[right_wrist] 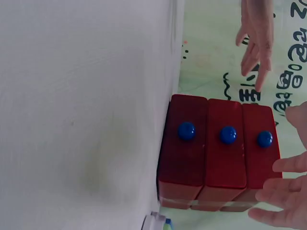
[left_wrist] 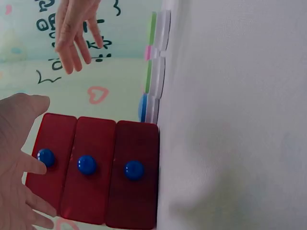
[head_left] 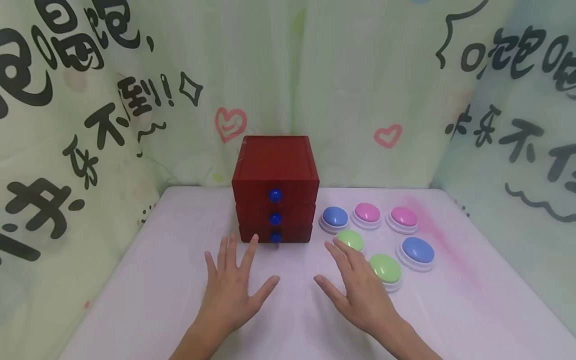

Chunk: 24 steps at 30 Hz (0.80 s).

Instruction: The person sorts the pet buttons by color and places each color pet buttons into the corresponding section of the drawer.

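Observation:
A dark red box of three stacked drawers [head_left: 275, 159] stands at the back middle of the table, each drawer front bearing a round blue knob [head_left: 275, 195]. In front of it, toward the left, my left hand [head_left: 234, 295] hovers over the table with fingers spread, holding nothing. My right hand [head_left: 362, 295] is held up likewise to the right, fingers stretched forward, also holding nothing; it overlaps part of a green push button [head_left: 350, 240] in the head view. Both wrist views show the drawer fronts shut, with the left hand [left_wrist: 19, 158] and right hand [right_wrist: 288, 187] apart from them.
Right of the box several round push buttons on white bases are grouped: blue [head_left: 335, 216], pink [head_left: 367, 212] and another green one [head_left: 385, 268]. A pale cloth with writing and hearts [head_left: 360, 90] surrounds the white table [head_left: 171, 240] on three sides.

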{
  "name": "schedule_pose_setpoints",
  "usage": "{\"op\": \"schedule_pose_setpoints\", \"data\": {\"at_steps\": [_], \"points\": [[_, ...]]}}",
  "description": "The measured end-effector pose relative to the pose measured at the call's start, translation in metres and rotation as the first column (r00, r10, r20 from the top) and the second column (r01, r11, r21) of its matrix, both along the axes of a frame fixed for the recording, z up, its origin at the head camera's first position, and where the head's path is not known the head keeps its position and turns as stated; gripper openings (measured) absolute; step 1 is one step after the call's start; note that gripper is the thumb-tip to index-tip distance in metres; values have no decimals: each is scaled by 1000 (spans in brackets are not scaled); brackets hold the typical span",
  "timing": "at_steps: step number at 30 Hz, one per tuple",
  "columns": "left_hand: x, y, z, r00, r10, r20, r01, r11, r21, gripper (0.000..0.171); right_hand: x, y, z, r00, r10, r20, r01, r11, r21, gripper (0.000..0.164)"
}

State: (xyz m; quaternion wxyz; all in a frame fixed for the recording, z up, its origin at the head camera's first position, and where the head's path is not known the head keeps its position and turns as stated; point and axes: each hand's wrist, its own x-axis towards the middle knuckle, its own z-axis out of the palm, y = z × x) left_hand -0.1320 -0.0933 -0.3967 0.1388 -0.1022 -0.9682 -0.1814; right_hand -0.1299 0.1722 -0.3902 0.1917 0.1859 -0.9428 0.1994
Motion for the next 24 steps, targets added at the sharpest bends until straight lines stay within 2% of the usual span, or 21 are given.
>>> {"op": "schedule_pose_setpoints", "data": {"at_steps": [3, 5, 7, 10, 14, 17, 21, 24], "points": [[-4, -3, 0, 998, 19, 67, -21, 999, 33, 89, -2, -4, 3, 998, 35, 48, -30, 994, -102, 62], [-7, -7, -2, 995, 17, 95, -24, 997, 68, 88, -4, -6, 4, 993, 76, 87, -58, 980, -188, 53], [-9, -12, -5, 993, 4, 115, -19, 991, 130, 87, -5, -7, 5, 984, 122, 130, -80, 954, -288, 45], [-13, -19, -8, 991, -32, 128, 0, 970, 244, 84, -9, -8, 4, 970, 185, 159, -107, 908, -404, 34], [-17, -27, -7, 976, -48, 214, -42, 917, 397, 79, -12, -10, 6, 934, 255, 249, -90, 846, -526, 29], [-21, -32, -5, 967, -59, 248, -76, 861, 504, 73, -15, -14, 11, 883, 317, 347, -41, 788, -615, 30], [-30, -39, -4, 971, -59, 232, -100, 779, 619, 64, -18, -17, 17, 815, 392, 426, 20, 717, -697, 37], [-37, -44, -5, 982, -37, 186, -102, 727, 679, 56, -20, -18, 20, 787, 428, 444, 37, 686, -726, 41]]}}
